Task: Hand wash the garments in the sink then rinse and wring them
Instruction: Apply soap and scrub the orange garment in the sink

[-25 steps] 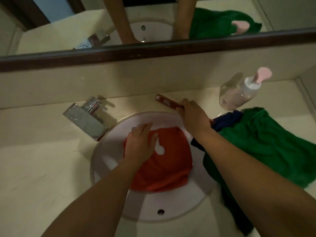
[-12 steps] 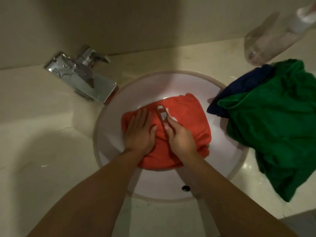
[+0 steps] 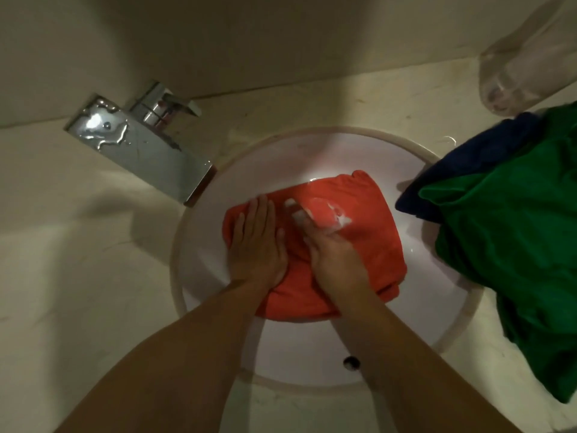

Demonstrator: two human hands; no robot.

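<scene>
Both hands on red garment (image 3: 371, 245) in sink (image 3: 281, 348): left hand (image 3: 256, 245) flat, pinning it; right hand (image 3: 337, 260) grips blurry brush (image 3: 321, 210), maybe; scrub short strokes away from pinned side

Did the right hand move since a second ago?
Yes. The right hand left the far rim of the sink and came down into the basin, onto the orange garment beside the left hand, gripping a red brush.
</scene>
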